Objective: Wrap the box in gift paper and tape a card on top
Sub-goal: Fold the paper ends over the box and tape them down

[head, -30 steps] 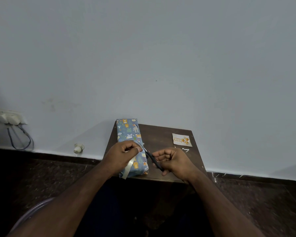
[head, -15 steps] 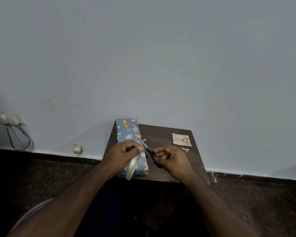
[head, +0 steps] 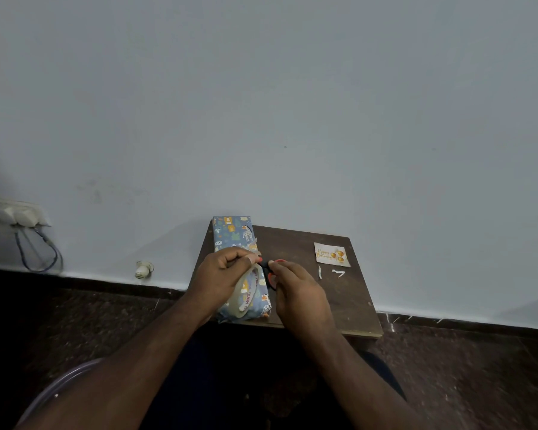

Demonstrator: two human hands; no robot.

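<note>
While light, thin and sticky, likely to curl back on itself: tape roll (head: 246, 297) best taken by its stiff ring, free end pinched taut, over the wrapped box (head: 236, 243) along the left edge of the surface (head: 354, 305); card (head: 331, 254) flat, flimsy, near the far right corner, best lifted by an edge. Left hand (head: 221, 279) knuckles up, grip curled round the roll and pinching the tape end; right hand (head: 295, 290) just beside it, grip closed on the scissors (head: 269, 270), blades toward the tape.

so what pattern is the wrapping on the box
Blue with cartoon animals, on the box, clearest in the head view.
</note>
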